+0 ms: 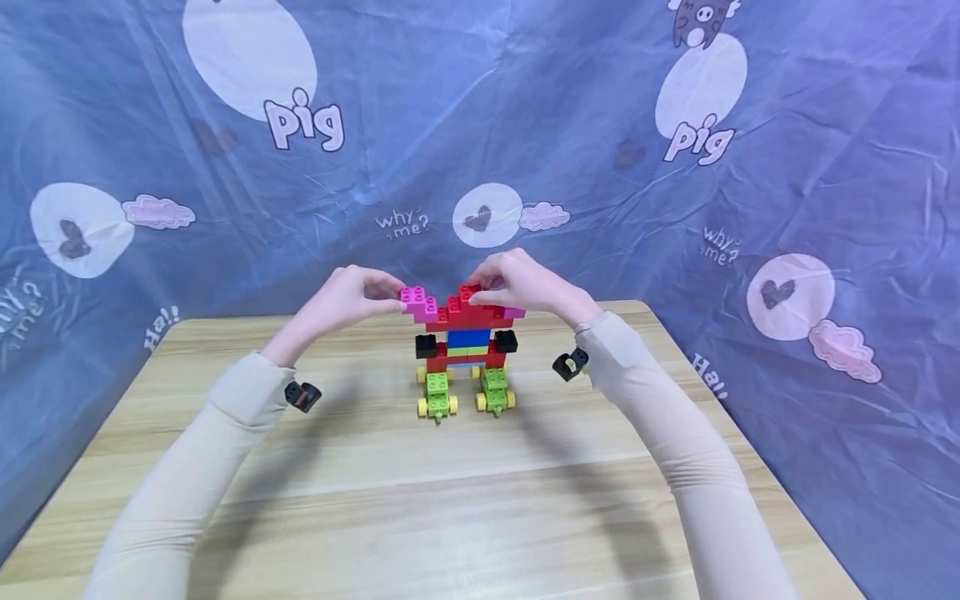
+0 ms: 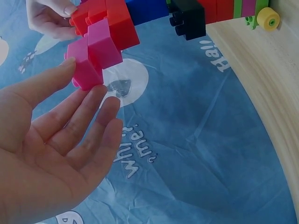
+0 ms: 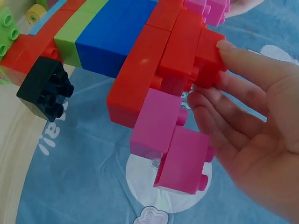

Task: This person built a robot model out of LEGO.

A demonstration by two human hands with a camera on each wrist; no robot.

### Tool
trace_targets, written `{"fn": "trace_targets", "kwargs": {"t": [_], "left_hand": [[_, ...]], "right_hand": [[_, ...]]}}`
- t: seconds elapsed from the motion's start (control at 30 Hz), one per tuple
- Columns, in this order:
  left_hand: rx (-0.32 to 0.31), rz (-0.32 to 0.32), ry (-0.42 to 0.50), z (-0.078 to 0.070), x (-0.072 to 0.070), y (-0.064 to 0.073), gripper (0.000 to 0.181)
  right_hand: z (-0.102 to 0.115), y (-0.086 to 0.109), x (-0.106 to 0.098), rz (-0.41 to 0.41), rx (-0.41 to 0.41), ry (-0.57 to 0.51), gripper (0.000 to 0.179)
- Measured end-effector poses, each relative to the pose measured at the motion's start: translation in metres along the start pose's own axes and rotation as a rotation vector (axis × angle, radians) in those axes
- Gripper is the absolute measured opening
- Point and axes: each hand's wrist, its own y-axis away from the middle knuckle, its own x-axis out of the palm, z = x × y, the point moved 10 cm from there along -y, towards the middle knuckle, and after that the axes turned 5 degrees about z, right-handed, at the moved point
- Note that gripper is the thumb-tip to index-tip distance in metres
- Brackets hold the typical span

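A toy-brick figure stands upright near the back of the table, with a blue brick (image 1: 468,339) in its middle and red bricks (image 3: 140,70) above. My left hand (image 1: 348,296) pinches the outer pink brick (image 2: 84,65) at the figure's upper left, thumb on one side and fingertips on the other. At the top, my right hand (image 1: 521,283) pinches a red brick (image 3: 209,58) between thumb and fingers. Stepped pink bricks (image 3: 184,161) stick out below that hand in the right wrist view. Black bricks (image 2: 189,19) jut from both sides of the figure, under the hands.
The figure stands on two green wheeled bases (image 1: 437,387) with yellow wheels (image 2: 268,19). Under it lies a wooden table (image 1: 450,508). Close behind the table's back edge hangs a blue printed cloth (image 1: 420,100), which also runs along both sides.
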Motion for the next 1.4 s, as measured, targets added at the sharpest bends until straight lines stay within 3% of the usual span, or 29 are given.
{"fn": "trace_targets", "kwargs": {"t": [0.7,1.17,1.4], "left_hand": [[-0.009,-0.011,-0.004,0.002,0.001,0.0,0.039],[-0.006,-0.018,0.005,0.002,0.002,0.002,0.038],[-0.001,-0.017,0.004,0.001,0.001,0.002,0.038]], "right_hand": [[0.002,0.002,0.0,-0.001,0.013,0.023,0.032],[-0.002,0.008,-0.004,-0.043,-0.032,-0.045,0.033],[-0.002,0.017,-0.012,-0.087,-0.049,-0.023,0.033]]}}
